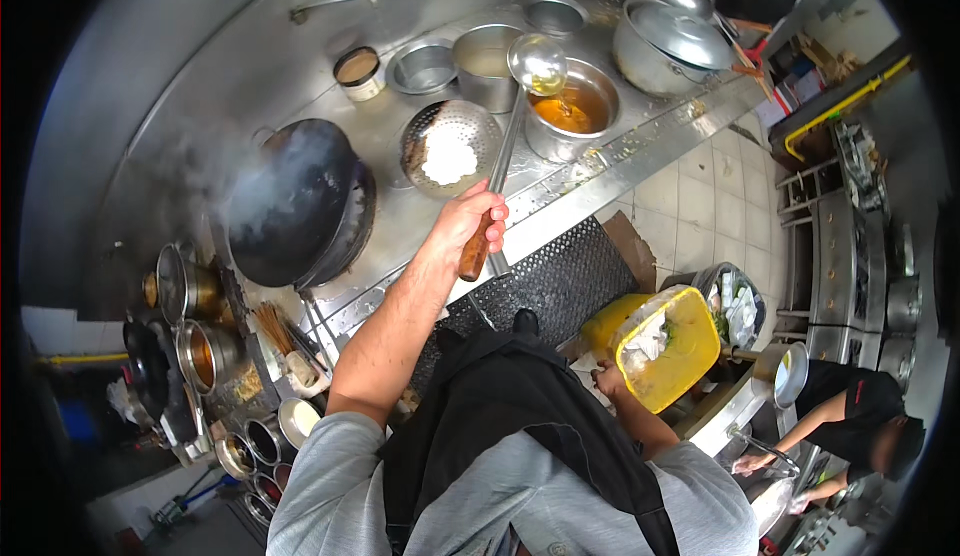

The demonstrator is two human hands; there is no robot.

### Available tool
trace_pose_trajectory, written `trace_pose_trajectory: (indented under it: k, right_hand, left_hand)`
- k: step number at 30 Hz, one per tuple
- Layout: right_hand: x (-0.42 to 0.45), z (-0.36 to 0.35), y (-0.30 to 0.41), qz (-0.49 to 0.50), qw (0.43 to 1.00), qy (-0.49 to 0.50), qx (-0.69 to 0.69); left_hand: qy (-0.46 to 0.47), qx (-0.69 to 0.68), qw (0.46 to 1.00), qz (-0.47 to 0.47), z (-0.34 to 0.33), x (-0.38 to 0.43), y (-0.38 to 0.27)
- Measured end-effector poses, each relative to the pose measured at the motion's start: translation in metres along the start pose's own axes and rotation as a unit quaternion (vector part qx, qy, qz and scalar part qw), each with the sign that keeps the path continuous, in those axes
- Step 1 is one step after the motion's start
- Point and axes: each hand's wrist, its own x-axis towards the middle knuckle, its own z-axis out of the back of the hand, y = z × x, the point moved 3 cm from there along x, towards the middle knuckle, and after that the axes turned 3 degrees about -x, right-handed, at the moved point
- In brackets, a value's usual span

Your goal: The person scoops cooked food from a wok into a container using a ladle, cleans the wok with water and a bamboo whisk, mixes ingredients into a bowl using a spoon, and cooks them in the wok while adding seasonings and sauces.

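Note:
My left hand (pixel 472 222) grips the wooden handle of a steel ladle (pixel 510 132). The ladle's bowl is over the near-left rim of a steel pot of amber oil (pixel 577 105), with golden liquid in it. Beneath the ladle lies a perforated strainer (pixel 420 135) holding a white food (pixel 448 158), too bright to identify. A metal tube end (pixel 498 265) shows below my left hand; whether I hold it is unclear. Smoke rises from a black wok (pixel 292 211) on the left. My right hand (pixel 609 377) hangs low beside a yellow bin (pixel 667 346), its fingers partly hidden.
A lidded pot (pixel 660 53), a steel basin (pixel 421 68) and a tall pot (pixel 480 68) stand on the steel range (pixel 382 120). A tap (pixel 330 8) juts from the back wall. Seasoning pots (pixel 262 443) sit at left. A co-worker (pixel 847 413) stands at right.

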Motion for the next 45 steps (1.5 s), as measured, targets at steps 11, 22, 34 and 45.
trace_pose_trajectory:
  k: [11, 22, 34, 45]
  right_hand:
    - [0.003, -0.033, 0.142, 0.087, 0.983, 0.027, -0.16]
    - [-0.078, -0.065, 0.414, 0.418, 0.875, 0.125, -0.209]
    - [-0.1, -0.136, 0.496, 0.578, 0.627, 0.427, -0.302]
    - [-0.205, -0.257, 0.46, 0.52, 0.487, 0.604, -0.358]
  left_hand:
    - [0.089, -0.178, 0.977, -0.081, 0.169, -0.215, -0.07]
    - [-0.41, 0.482, 0.762, -0.136, 0.384, -0.27, -0.05]
    - [-0.638, 0.539, 0.514, -0.197, 0.277, -0.29, 0.019]
    - [-0.9, -0.092, 0.385, -0.181, 0.167, -0.462, 0.475]
